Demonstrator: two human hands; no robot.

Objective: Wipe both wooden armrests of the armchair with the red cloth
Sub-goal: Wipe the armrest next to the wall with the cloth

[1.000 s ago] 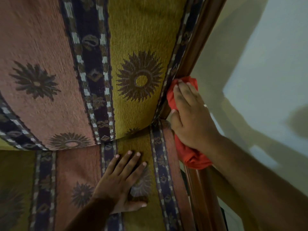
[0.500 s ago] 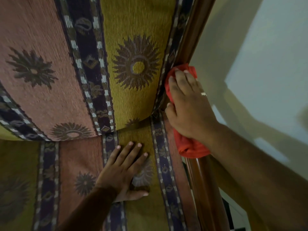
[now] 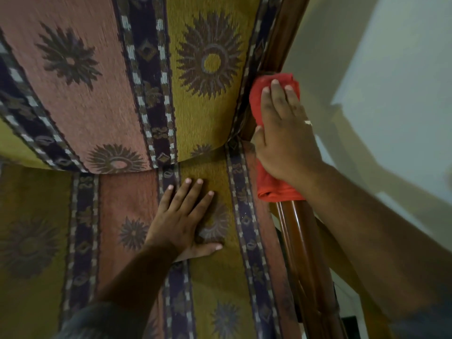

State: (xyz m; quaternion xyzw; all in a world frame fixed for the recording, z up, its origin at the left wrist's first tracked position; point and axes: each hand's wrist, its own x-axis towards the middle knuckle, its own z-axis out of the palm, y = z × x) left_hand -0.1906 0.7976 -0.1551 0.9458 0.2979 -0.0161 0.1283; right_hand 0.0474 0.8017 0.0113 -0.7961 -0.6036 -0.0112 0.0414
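Observation:
My right hand [image 3: 285,133] presses the red cloth [image 3: 271,187] flat onto the dark glossy wooden armrest [image 3: 305,253] at the chair's right side, near where the rail meets the backrest frame [image 3: 281,37]. The cloth covers a stretch of the rail and folds over it, showing above my fingertips and below my wrist. My left hand [image 3: 188,216] lies flat with fingers spread on the patterned seat cushion [image 3: 220,289], holding nothing. The other armrest is out of view.
The striped sunburst backrest cushion [image 3: 122,81] fills the upper left. A pale wall [image 3: 391,94] with shadows stands right of the armrest. A dark gap and some pale floor [image 3: 349,302] show beside the rail at the bottom right.
My right hand has slid the red cloth further up the armrest toward the backrest frame. The left hand has stayed flat on the seat.

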